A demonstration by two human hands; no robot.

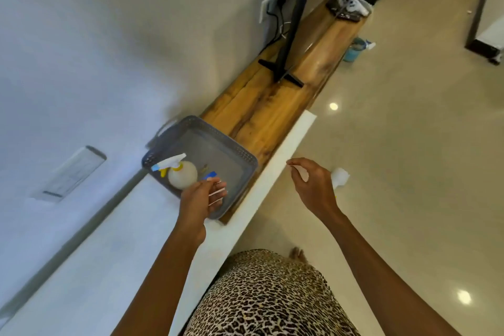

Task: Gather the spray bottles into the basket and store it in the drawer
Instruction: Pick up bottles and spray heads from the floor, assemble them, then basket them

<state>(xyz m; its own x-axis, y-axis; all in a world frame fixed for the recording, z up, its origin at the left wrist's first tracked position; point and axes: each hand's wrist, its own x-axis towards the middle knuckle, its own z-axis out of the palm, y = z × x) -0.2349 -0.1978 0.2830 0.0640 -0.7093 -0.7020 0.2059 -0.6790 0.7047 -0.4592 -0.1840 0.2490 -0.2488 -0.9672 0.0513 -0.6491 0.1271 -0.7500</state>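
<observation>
A: From the head camera, where does your basket (pixel 223 144) stand?

B: The grey perforated basket sits on the wooden bench (pixel 275 106), at the end nearest you, right where the wood meets a white bench top (pixel 109 240). One corner of it reaches toward the wall.

A: And the bottles?

B: One spray bottle (pixel 182 176) is inside the basket, in the corner closest to the wall (white body, yellow collar, white trigger head with a blue tip). Just beside it, something small and blue (pixel 210 174) pokes out from behind your fingers; you cannot tell what it is.

A: Your left hand (pixel 203 196)?

B: It is over the near part of the basket, fingers spread and loose, closed on nothing. Its fingertips are just beside the bottle's body; whether they touch it is unclear.

A: Your right hand (pixel 311 185)?

B: It hangs out past the white front edge (pixel 275 172) of the bench, above the floor (pixel 409 144). Thumb and forefinger are pinched close, the other fingers curled; no object shows in the grip. A white object (pixel 339 176) lies on the floor just behind it, partly hidden.

A: Anything farther along?

B: A black screen stand (pixel 286 73) is on the wooden bench, well away from the basket.
</observation>
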